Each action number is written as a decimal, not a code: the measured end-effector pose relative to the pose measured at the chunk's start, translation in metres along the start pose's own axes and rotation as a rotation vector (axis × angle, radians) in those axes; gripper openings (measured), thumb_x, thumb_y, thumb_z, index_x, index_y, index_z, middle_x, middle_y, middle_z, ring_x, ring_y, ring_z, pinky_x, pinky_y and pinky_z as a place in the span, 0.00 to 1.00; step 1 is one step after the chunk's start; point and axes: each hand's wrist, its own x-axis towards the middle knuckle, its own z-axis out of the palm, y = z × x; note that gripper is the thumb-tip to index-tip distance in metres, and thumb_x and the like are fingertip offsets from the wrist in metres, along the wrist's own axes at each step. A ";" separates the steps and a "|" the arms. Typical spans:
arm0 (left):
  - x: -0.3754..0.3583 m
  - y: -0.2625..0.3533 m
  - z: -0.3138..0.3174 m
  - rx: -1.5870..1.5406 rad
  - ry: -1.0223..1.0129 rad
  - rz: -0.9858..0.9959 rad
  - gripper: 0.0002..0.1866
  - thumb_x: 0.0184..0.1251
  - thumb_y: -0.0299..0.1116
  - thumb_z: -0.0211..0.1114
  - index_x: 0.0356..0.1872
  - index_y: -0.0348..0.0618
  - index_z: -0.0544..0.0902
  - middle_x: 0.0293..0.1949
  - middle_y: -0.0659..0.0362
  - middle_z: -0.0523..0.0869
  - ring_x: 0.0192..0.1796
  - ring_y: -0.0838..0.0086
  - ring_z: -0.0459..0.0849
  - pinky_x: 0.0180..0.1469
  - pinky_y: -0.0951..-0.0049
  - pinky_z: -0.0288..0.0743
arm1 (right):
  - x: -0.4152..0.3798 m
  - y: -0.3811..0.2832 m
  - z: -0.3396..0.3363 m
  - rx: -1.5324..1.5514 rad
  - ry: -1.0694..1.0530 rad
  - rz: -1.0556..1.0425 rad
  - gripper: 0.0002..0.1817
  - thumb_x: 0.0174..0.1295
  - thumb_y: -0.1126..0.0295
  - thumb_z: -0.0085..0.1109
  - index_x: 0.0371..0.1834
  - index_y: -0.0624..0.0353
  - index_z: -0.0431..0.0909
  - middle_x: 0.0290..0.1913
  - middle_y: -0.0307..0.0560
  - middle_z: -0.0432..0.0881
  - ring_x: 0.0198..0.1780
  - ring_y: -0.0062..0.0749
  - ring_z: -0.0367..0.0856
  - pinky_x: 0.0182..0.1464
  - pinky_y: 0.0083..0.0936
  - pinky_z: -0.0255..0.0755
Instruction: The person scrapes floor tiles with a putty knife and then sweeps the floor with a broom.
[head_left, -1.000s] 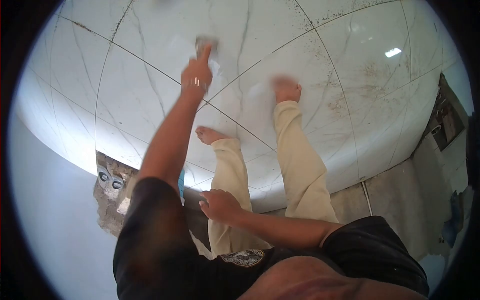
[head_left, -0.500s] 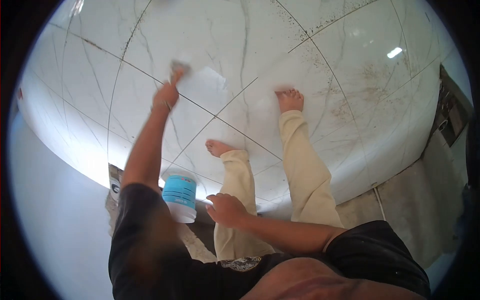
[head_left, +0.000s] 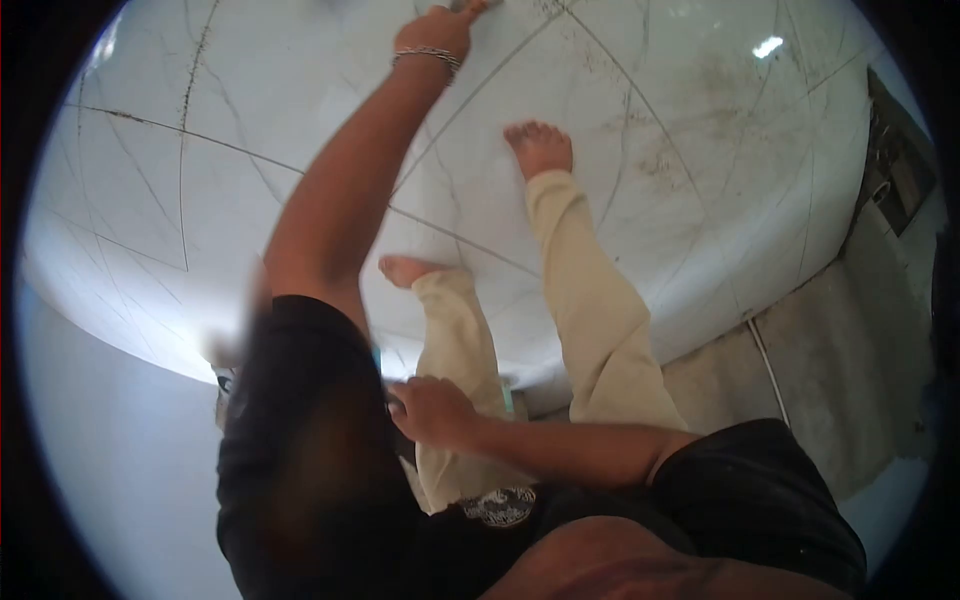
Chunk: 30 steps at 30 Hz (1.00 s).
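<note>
My left hand (head_left: 435, 35), with a chain bracelet on its wrist, reaches to the top edge of the view over the tiled floor (head_left: 340, 110). Its fingers are closed on a flat scraper-like tool, which is almost wholly cut off by the frame. My right hand (head_left: 438, 412) rests by my left knee with its fingers curled. Something dark shows at its fingertips, too small to name. Behind my left arm, only a blue sliver of the bucket (head_left: 377, 356) is visible.
My bare feet stand on the white marbled tiles, which have dark joints. Brown dirt (head_left: 660, 165) marks the floor on the right. A grey step or ledge (head_left: 720, 385) lies at the lower right. A small greenish thing (head_left: 507, 396) shows between my legs.
My left hand has swept forward and to the right with the tool, out to the view's top edge. My left arm now covers most of the bucket. My right hand has barely moved.
</note>
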 end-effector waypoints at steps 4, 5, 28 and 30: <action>-0.101 -0.056 0.052 0.152 -0.096 -0.036 0.32 0.73 0.31 0.47 0.71 0.85 0.59 0.42 0.51 0.81 0.40 0.57 0.87 0.42 0.57 0.82 | -0.001 -0.006 -0.006 0.041 -0.064 -0.001 0.17 0.64 0.59 0.52 0.46 0.60 0.79 0.42 0.55 0.82 0.48 0.49 0.81 0.51 0.46 0.72; -0.135 -0.068 0.064 0.193 -0.187 -0.073 0.33 0.72 0.30 0.48 0.71 0.86 0.57 0.41 0.51 0.81 0.40 0.58 0.86 0.40 0.57 0.82 | -0.001 -0.007 -0.004 0.046 -0.055 -0.016 0.17 0.64 0.59 0.52 0.46 0.60 0.79 0.43 0.55 0.82 0.48 0.49 0.80 0.51 0.46 0.72; -0.229 -0.111 0.140 -0.427 0.169 -0.894 0.36 0.70 0.31 0.49 0.75 0.79 0.52 0.48 0.45 0.79 0.41 0.52 0.86 0.44 0.54 0.81 | 0.006 0.003 0.007 -0.105 -0.097 0.037 0.19 0.64 0.61 0.55 0.51 0.65 0.78 0.45 0.59 0.82 0.49 0.55 0.79 0.53 0.46 0.72; -0.288 -0.152 0.155 -0.535 0.213 -1.152 0.38 0.68 0.31 0.50 0.76 0.74 0.50 0.51 0.39 0.78 0.44 0.47 0.85 0.48 0.52 0.79 | 0.007 0.005 0.020 -0.099 -0.143 0.066 0.19 0.64 0.61 0.55 0.52 0.63 0.78 0.44 0.59 0.82 0.48 0.55 0.80 0.52 0.45 0.72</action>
